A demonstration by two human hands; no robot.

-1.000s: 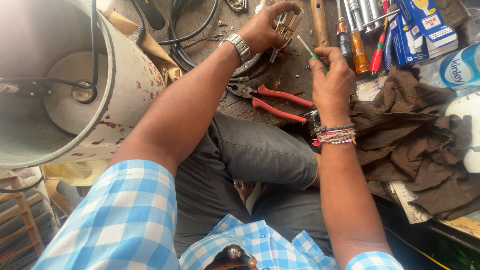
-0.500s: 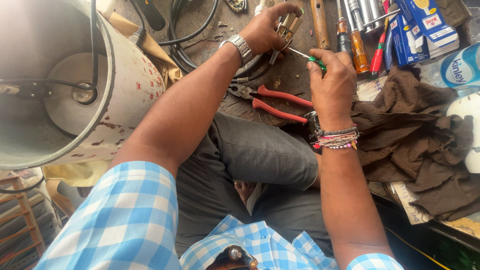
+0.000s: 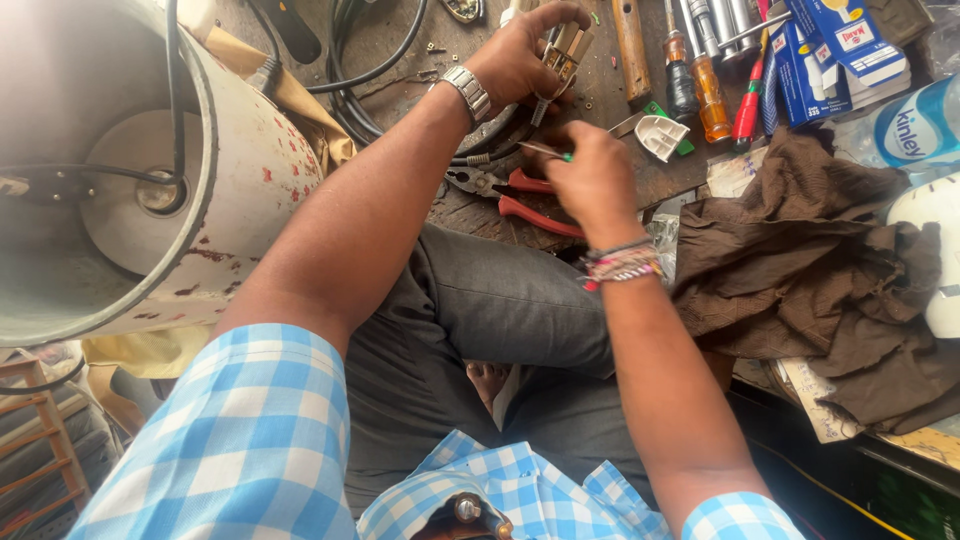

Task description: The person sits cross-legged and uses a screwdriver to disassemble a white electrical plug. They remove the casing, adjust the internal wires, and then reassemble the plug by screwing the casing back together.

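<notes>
My left hand, with a metal watch on the wrist, grips a small brass-pinned plug part with a wire hanging from it, above the cluttered wooden bench. My right hand, wearing beaded bracelets, holds a thin green-handled screwdriver whose tip points left, just below the plug part. Red-handled pliers lie on the bench under my right hand. A white plug cover rests to the right of the hands.
A large white metal drum with cables inside stands at left. Black cable coils lie behind my left arm. Screwdrivers, blue boxes, a bottle and a brown cloth fill the right side.
My right hand has come down and leftward with the screwdriver, away from the plug part, its tip now pointing left. My left hand keeps hold of the plug part.
</notes>
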